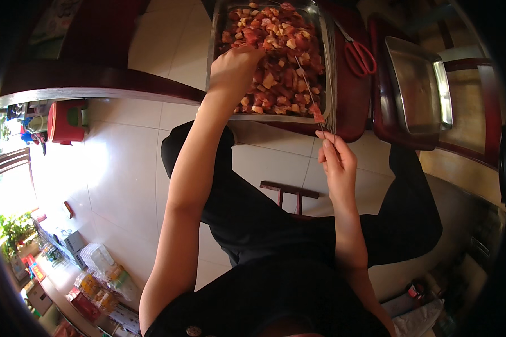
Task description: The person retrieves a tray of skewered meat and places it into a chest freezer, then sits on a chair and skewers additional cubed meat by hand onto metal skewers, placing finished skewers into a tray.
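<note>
A metal tray [278,118] full of raw meat cubes [274,80], some red and some pale, sits before me. My left hand [238,63] reaches over the tray, its fingertips at the meat; whether they pinch a piece is hidden. Between the thumb and fingers of my right hand [338,158] is a thin skewer [305,78], slanting up across the tray's near right corner. One piece of meat [316,113] is threaded low on it, close to my fingers. A bundle of thin skewers [331,63] lies along the tray's right rim.
Red-handled scissors [359,57] lie right of the skewers on a dark red wooden seat [350,105]. Farther right, another metal tray [417,84] rests on a chair. A red plastic stool [67,122] and stacked packages [105,265] stand on the tiled floor at left.
</note>
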### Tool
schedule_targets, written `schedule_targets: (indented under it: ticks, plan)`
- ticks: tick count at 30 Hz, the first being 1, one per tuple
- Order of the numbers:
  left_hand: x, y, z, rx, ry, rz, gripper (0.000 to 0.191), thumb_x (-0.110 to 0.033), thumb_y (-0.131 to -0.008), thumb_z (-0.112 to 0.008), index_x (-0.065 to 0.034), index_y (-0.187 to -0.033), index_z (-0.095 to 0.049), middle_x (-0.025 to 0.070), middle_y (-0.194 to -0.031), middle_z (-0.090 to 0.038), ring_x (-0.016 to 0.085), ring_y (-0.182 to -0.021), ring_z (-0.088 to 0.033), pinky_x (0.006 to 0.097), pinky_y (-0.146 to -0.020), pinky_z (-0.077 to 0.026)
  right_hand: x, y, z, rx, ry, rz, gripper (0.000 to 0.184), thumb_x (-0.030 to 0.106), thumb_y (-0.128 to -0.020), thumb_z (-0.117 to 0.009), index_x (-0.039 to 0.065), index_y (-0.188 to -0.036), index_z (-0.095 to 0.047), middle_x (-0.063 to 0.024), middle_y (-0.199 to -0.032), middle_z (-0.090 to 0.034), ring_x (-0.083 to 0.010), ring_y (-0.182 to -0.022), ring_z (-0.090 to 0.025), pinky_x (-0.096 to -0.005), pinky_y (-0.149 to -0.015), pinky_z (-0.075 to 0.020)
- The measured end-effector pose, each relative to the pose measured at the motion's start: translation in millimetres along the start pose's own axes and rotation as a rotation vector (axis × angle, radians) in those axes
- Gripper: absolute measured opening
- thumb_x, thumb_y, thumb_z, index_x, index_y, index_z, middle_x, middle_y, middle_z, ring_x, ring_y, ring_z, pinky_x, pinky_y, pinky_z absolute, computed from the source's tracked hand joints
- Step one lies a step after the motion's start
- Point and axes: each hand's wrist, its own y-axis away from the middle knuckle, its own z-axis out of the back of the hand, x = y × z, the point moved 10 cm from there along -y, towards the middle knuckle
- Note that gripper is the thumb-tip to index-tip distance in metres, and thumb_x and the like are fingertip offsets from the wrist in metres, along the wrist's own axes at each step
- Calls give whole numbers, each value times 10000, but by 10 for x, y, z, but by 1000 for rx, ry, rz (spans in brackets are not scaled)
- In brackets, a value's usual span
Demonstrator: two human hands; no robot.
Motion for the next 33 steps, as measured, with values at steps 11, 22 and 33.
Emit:
schedule_targets:
  ticks: [11,22,33]
  plan:
    - [-152,39,-245,174,1713,436,358,-112,-966,-494,62,-1276,-452,145,-1130,-596,241,-1063,-612,321,-916,-542,149,13,-130,98,6,39,217,141,-958,-510,2,-1084,-619,31,-634,-493,-1,-499,-289,-175,-436,-209]
    - [123,43,-78,-44,1304,417,298,-152,-887,-635,63,-1088,-591,115,-983,-669,231,-932,-663,289,-824,-551,180,49,-75,36,70,5,219,114,-961,-515,-48,-1063,-621,10,-650,-504,-38,-601,-448,-180,-549,-353]
    - [-53,209,113,-94,190,170,246,-275,-761,-711,-90,-918,-676,57,-787,-670,233,-693,-632,336,-613,-492,45,122,171,-36,34,-3,209,113,-958,-513,-18,-1077,-625,23,-647,-492,-22,-563,-380,-176,-501,-278]
